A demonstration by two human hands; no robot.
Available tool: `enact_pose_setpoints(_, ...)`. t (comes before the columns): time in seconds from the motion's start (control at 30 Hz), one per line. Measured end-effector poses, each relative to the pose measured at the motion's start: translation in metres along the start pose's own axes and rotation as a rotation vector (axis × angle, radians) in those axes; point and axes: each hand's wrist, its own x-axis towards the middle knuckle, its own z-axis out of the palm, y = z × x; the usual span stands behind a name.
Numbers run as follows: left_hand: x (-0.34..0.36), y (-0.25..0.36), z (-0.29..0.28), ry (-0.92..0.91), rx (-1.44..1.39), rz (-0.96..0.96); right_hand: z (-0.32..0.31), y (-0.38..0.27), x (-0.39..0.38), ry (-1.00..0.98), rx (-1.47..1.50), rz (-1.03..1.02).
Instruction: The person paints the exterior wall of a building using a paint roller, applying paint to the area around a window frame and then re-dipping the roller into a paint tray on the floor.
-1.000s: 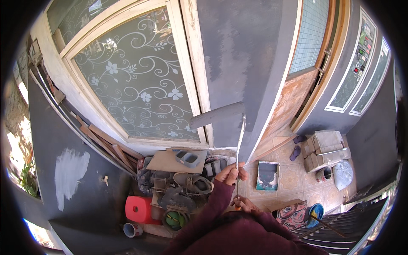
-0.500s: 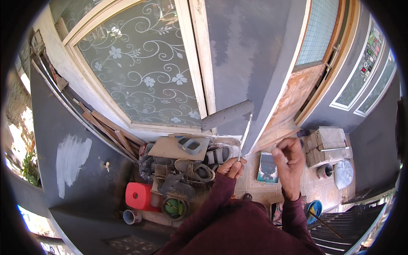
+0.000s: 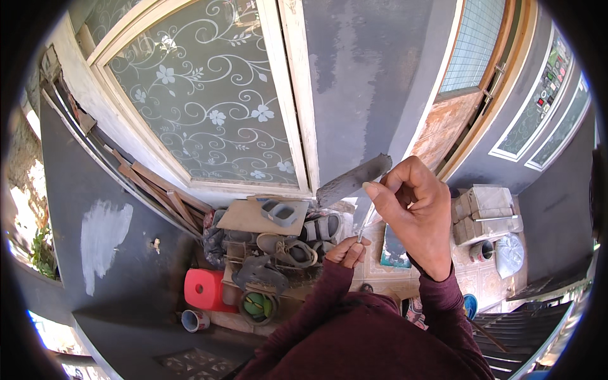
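Note:
A paint roller with a grey, paint-coated sleeve [image 3: 347,185] is held low in front of the grey wall [image 3: 361,82]. My left hand [image 3: 348,251] is closed round its thin handle, below the sleeve. Over the sleeve's right end, my right hand [image 3: 418,215] is raised with its fingers curled toward the thumb. Whether those fingertips touch the sleeve or pinch anything is hidden. Darker and lighter grey patches show on the wall. Behind my right hand lies a flat teal-edged paint-stained thing [image 3: 394,250] on the tiled floor.
Left stands a frosted window [image 3: 209,107] with flower patterns. Beneath it are shoes [image 3: 288,251], a cardboard sheet [image 3: 244,217], a red plastic stool [image 3: 204,290] and a small can [image 3: 195,321]. To the right are stacked blocks [image 3: 484,212], a plastic bag [image 3: 510,255] and a blue bucket [image 3: 469,306].
My right hand has risen and moved left to the roller's right end, its fingers still curled. The roller sleeve has shifted slightly right and down, still in my left hand.

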Motion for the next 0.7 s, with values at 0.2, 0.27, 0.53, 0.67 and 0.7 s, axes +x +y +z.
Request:
enact_pose_setpoints(0.2,0.002,-0.001,0.000,-0.019,0.021,-0.027,0.000,0.005,0.003,-0.022,-0.057,-0.007)
enact_pose_setpoints(0.27,0.002,-0.001,0.000,-0.013,0.023,-0.060,-0.003,0.007,0.004,-0.044,-0.100,0.001)
enact_pose_setpoints(0.53,0.004,-0.003,-0.001,-0.008,0.047,-0.068,-0.001,0.014,0.008,-0.014,-0.103,0.029)
enact_pose_setpoints(0.67,0.004,-0.002,-0.002,0.001,0.032,-0.075,-0.001,0.020,0.009,-0.038,-0.102,0.028)
enact_pose_setpoints(0.7,0.005,-0.002,-0.003,0.002,0.029,-0.074,-0.001,0.022,0.009,-0.036,-0.096,0.008)
